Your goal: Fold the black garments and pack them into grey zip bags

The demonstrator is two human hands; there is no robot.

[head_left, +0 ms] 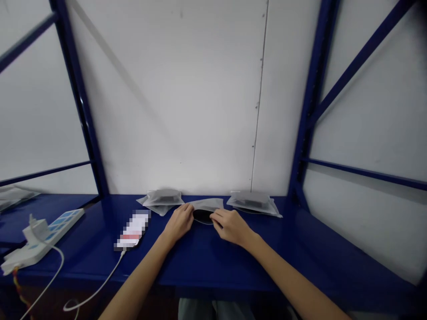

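On the blue shelf [213, 258], near the back wall, lies a translucent grey pouch [208, 205] with a dark oval item [202, 216] at its mouth. My left hand [179, 222] grips the pouch's left edge with curled fingers. From the other side, my right hand [231, 225] pinches the right end of the dark item and the pouch. Both hands rest on the shelf surface.
A pile of filled grey pouches [162, 199] lies behind my left hand, another pile [252, 202] behind my right. A phone [132, 231] on a white cable lies at left. A white power strip [43, 235] with a charger sits farther left. Blue uprights frame the bay.
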